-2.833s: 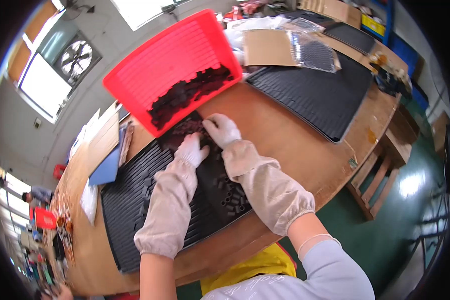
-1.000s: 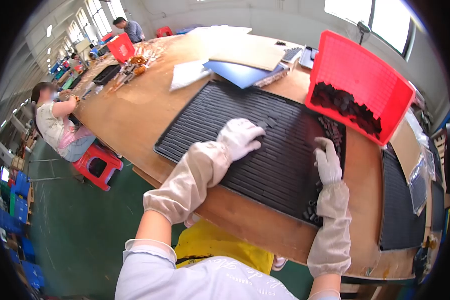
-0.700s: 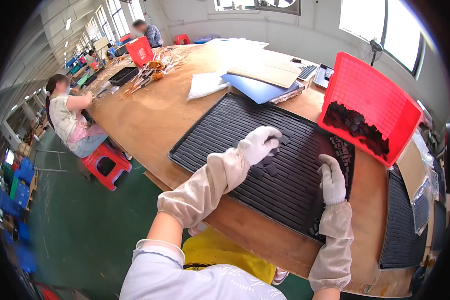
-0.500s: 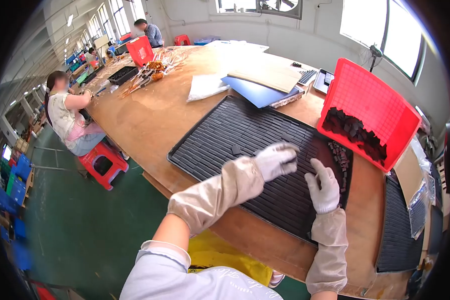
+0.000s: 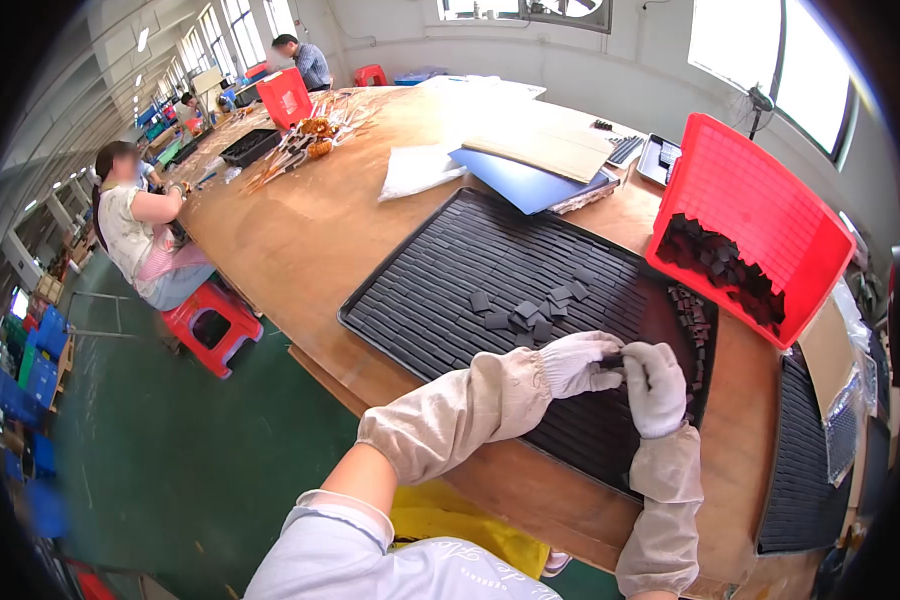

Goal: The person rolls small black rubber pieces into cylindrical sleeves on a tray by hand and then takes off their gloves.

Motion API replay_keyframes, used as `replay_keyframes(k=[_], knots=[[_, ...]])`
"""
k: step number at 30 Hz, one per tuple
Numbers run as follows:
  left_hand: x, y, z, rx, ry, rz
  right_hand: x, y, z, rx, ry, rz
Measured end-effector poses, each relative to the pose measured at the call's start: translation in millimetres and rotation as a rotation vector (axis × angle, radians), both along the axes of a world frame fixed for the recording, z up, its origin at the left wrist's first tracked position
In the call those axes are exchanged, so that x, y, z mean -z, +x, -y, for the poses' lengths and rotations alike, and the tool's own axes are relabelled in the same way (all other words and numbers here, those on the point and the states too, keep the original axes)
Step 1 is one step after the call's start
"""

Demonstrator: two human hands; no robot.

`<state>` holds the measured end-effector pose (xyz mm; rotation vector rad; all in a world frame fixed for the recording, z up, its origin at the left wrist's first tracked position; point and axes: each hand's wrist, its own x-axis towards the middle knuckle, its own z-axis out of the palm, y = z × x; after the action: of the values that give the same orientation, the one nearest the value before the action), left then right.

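Both gloved hands meet over the right part of a large black tray [image 5: 410, 262] lined with rows of narrow dark strips. My left hand [image 5: 578, 366] is closed, its fingertips against a small black piece [image 5: 613, 361]. From the other side my right hand [image 5: 656, 392] pinches the same piece between thumb and fingers. Much of that piece is hidden by the gloves. Loose black square pieces [image 5: 526, 311] lie scattered on the rows just beyond my left hand. Small dark blocks [image 5: 692, 325] are heaped along the tray's right edge, beside my right hand.
A tilted red crate [image 5: 770, 205] with black pieces inside stands behind the tray's right end. Blue and tan sheets [image 5: 535, 175] and a white packet [image 5: 422, 172] lie beyond. Another black tray [image 5: 798, 460] is at right. A co-worker [image 5: 135, 225] sits at the table's left side.
My hands were apart with fingers spread; now they have come together on a small black piece. The left hand moved down and right, uncovering the scattered squares.
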<state>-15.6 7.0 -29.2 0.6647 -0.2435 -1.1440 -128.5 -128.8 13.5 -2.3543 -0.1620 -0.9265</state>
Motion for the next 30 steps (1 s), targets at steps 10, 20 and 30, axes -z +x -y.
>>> replay_keyframes(k=[10, 20, 30], knots=[[-19.4, -10.7, 1.7, 0.196, 0.079, 0.007, 1.7, -3.5, 6.1, -0.073, 0.849, -0.256], [-22.9, -10.0, -4.3, 0.224, -0.052, 0.078, 1.6, -2.8, 8.3, -0.07, 0.795, -0.279], [-18.7, -9.4, -2.6, 0.151, -0.037, 0.179, 4.6, -1.9, 11.8, -0.076, 0.817, -0.308]])
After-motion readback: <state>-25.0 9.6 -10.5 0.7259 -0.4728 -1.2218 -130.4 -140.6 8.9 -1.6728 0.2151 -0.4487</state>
